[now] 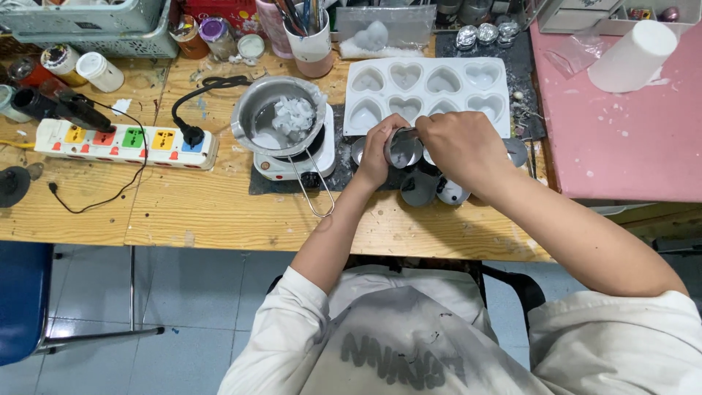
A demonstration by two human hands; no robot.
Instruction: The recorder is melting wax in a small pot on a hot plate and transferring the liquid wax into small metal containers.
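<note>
The small metal cup (403,148) sits between both hands just above the near edge of the white heart-shaped mould (428,91), over the dark mat (340,164). The left hand (379,150) wraps its fingers around the cup's left side; the right hand (462,146) closes over its right rim, so both sets of fingers hold the cup. The grip looks best kept level and firm, since the cup seems to carry pale residue. Other small metal cups (431,189) stand just below the hands. To the left, a steel pot (278,117) with white lumps rests on a small white hotplate (296,157), beside a multi-coloured power strip (124,143). The wooden bench (212,208) is scuffed and crowded; a pink surface (621,146) adjoins it on the right, and grey floor tiles (190,292) show below.
</note>
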